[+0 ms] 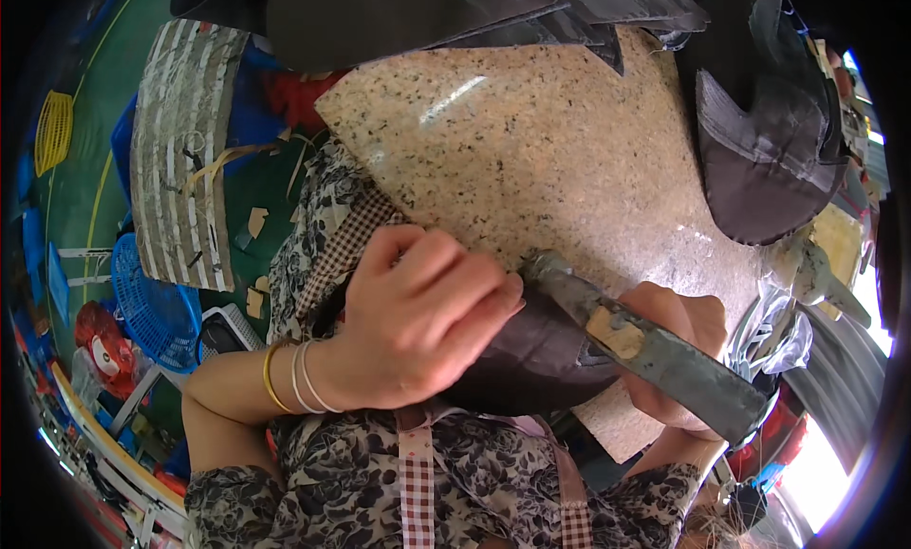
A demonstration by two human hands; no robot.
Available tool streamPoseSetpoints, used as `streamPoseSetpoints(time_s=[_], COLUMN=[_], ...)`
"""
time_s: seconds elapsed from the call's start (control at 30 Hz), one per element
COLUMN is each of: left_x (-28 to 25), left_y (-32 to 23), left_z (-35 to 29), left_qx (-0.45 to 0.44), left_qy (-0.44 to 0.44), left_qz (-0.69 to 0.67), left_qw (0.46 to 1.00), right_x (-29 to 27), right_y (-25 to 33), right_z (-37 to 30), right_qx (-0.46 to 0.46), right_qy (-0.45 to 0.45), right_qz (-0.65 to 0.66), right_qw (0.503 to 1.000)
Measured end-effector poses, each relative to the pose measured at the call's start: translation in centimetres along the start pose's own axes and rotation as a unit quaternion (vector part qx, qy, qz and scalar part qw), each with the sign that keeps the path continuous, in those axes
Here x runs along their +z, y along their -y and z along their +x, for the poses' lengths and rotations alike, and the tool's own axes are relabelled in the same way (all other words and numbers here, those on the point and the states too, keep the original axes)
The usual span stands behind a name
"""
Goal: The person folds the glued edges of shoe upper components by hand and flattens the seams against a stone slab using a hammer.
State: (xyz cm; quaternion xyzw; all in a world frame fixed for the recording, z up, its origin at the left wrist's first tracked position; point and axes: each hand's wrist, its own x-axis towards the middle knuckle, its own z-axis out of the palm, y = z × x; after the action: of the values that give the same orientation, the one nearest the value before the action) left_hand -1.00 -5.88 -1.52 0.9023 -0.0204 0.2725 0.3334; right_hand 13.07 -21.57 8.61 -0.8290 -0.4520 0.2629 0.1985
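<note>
My right hand point(677, 335) is wrapped round a hammer point(697, 373) with a worn grey metal head and a light wooden patch in its middle. The narrow end of the head is at the speckled stone slab point(560, 150), close to the fingers of my left hand point(422, 321). That left hand is closed, its fingers curled at the edge of a dark brown leather-like piece point(541, 354). This piece lies over the slab's near edge, against my front. The left fingertips are partly hidden, and the hammer's handle is mostly hidden behind my right hand.
Dark sheets point(408, 18) are piled at the slab's far edge. Stitched dark pieces point(769, 160) hang over its right side. At the left are a striped board point(185, 160), a blue basket point(157, 302) and a yellow basket point(54, 131). Scraps point(256, 222) lie on the green floor.
</note>
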Motion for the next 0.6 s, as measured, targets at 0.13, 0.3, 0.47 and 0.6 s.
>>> streamPoseSetpoints(time_s=[0.13,0.3,0.47,0.6], left_x=[-0.7,-1.3,-1.5,-0.9], left_y=[-1.7,-1.2,-0.8,-0.6], left_z=[0.0,-1.3,-1.9,0.2], left_qx=[0.005,-0.016,0.015,0.05], left_qy=[0.037,0.103,0.084,0.104], left_qz=[0.112,0.06,0.046,0.006], left_qw=[0.993,0.993,0.995,0.993], right_x=[1.0,0.0,0.9,-1.3], right_y=[0.6,-0.3,0.8,1.1], right_z=[-1.1,0.3,0.5,0.3], right_qx=[-0.013,0.016,-0.046,-0.016], right_qy=[-0.108,0.061,-0.058,0.092], right_qz=[-0.004,0.001,0.066,-0.023], right_qw=[0.994,0.998,0.995,0.995])
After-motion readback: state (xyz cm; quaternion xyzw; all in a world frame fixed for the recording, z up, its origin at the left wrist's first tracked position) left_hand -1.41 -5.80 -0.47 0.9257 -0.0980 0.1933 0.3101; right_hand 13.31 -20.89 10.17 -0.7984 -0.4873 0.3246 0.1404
